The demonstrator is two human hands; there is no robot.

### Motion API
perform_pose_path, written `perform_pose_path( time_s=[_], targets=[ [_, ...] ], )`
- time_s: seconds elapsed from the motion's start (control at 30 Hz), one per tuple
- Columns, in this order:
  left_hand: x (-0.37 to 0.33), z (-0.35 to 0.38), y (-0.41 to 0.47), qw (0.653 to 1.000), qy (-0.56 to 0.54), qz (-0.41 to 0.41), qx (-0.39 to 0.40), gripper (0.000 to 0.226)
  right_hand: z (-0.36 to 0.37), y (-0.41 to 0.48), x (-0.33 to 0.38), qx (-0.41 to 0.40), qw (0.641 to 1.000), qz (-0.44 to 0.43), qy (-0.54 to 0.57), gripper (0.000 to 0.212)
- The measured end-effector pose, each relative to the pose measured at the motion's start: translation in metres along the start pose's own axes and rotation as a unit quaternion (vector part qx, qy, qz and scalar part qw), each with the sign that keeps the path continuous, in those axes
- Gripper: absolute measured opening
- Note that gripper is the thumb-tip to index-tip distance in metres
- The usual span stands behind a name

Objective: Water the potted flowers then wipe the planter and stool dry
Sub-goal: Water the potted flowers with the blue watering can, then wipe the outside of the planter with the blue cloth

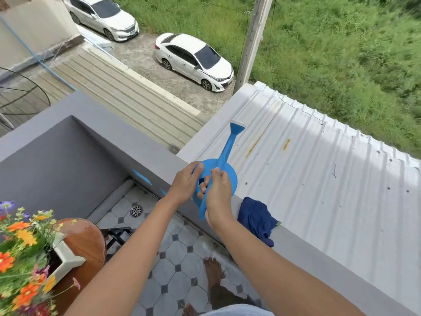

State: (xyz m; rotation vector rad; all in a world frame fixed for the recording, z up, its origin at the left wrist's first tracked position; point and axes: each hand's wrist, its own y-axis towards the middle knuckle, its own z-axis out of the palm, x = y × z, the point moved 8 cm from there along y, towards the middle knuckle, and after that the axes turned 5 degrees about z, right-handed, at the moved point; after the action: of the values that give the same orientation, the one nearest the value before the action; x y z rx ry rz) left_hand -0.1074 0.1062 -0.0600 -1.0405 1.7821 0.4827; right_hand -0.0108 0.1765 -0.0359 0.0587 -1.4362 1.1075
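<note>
A blue plastic watering can [224, 163] sits on the grey balcony ledge [141, 147], its spout pointing away over the metal roof. My left hand [185, 184] grips the can's body from the left, fingers through its handle opening. My right hand [217, 197] holds the handle from the near side. A dark blue cloth [257, 218] lies bunched on the ledge just right of my right hand. At the lower left, a white planter [66, 256] with orange, yellow and purple flowers [22, 245] stands on a round brown wooden stool [86, 240].
The balcony floor [177, 265] has grey tiles with a round drain [136, 210] in the corner. My bare foot [213, 270] stands near the ledge. Beyond the ledge lie a white corrugated roof [319, 169], two parked white cars and grass far below.
</note>
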Motion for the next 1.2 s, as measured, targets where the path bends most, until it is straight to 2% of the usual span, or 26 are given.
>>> perform_pose_path(
  time_s=[0.13, 0.27, 0.33, 0.43, 0.5, 0.63, 0.7, 0.77, 0.87, 0.97, 1.1, 1.2],
  targets=[
    [0.003, 0.005, 0.0, 1.0, -0.006, 0.007, 0.006, 0.026, -0.006, 0.002, 0.0, 0.012, 0.999, -0.015, -0.026, 0.027],
    [0.006, 0.004, -0.002, 1.0, 0.008, 0.002, 0.015, 0.036, -0.02, 0.003, 0.006, 0.037, 0.978, -0.046, -0.202, 0.04],
    [0.003, -0.001, -0.002, 1.0, 0.02, -0.001, -0.01, 0.04, -0.039, 0.005, 0.017, 0.033, 0.964, -0.073, -0.253, 0.042],
    [-0.019, -0.01, -0.006, 0.997, 0.025, 0.008, -0.071, 0.041, -0.086, 0.012, 0.036, -0.026, 0.956, -0.126, -0.262, 0.027],
    [-0.047, -0.012, -0.013, 0.993, 0.026, 0.045, -0.106, 0.037, -0.125, 0.021, 0.038, -0.07, 0.946, -0.136, -0.287, 0.018],
    [-0.122, -0.003, -0.041, 0.968, 0.02, 0.175, -0.18, 0.025, -0.191, 0.041, 0.01, -0.097, 0.922, -0.078, -0.368, 0.016],
    [-0.145, 0.024, -0.055, 0.965, -0.008, 0.207, -0.159, 0.02, -0.213, 0.044, -0.01, -0.086, 0.902, -0.061, -0.419, 0.018],
    [-0.148, 0.07, -0.067, 0.974, -0.008, 0.209, -0.086, 0.021, -0.231, 0.041, -0.026, -0.089, 0.888, -0.062, -0.447, 0.022],
    [-0.092, 0.142, -0.074, 0.992, 0.065, 0.102, 0.025, 0.023, -0.241, 0.033, -0.039, -0.098, 0.884, -0.083, -0.45, 0.025],
    [-0.016, 0.167, -0.081, 0.99, 0.118, -0.074, 0.036, 0.023, -0.237, 0.031, -0.039, -0.103, 0.888, -0.096, -0.438, 0.027],
    [0.011, 0.18, -0.094, 0.985, 0.115, -0.128, 0.021, 0.034, -0.242, 0.032, -0.041, -0.116, 0.891, -0.095, -0.429, 0.027],
    [0.019, 0.183, -0.095, 0.984, 0.052, -0.164, 0.038, 0.027, -0.247, 0.03, -0.044, -0.127, 0.896, -0.088, -0.417, 0.027]
  ],
)
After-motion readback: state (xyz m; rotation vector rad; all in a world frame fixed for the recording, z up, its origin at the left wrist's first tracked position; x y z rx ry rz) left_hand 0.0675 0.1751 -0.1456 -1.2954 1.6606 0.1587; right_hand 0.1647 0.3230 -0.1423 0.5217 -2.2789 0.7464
